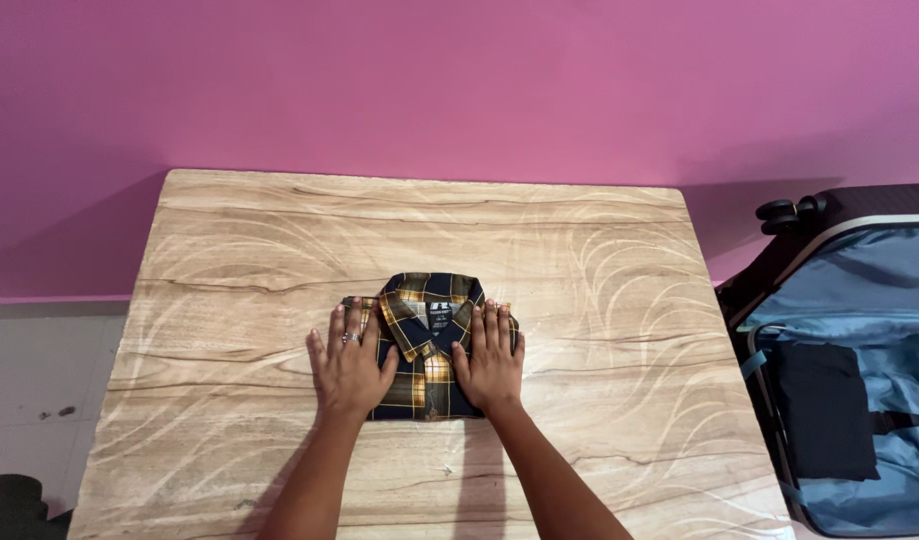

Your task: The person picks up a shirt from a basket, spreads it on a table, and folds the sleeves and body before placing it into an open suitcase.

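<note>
A folded plaid shirt (426, 345), dark blue with yellow and orange checks, lies collar up in the middle of a light wooden table (229, 260). My left hand (348, 365) rests flat on the shirt's left side, fingers spread, with a ring on one finger. On the shirt's right side my right hand (492, 358) lies flat in the same way. Both palms press down on the fabric and neither grips it. Only the collar and the middle strip of the shirt show between my hands.
An open suitcase (859, 300) with blue lining stands to the right of the table, and a folded black garment (824, 410) lies inside it. A pink wall rises behind the table. Pale floor tiles show at the left.
</note>
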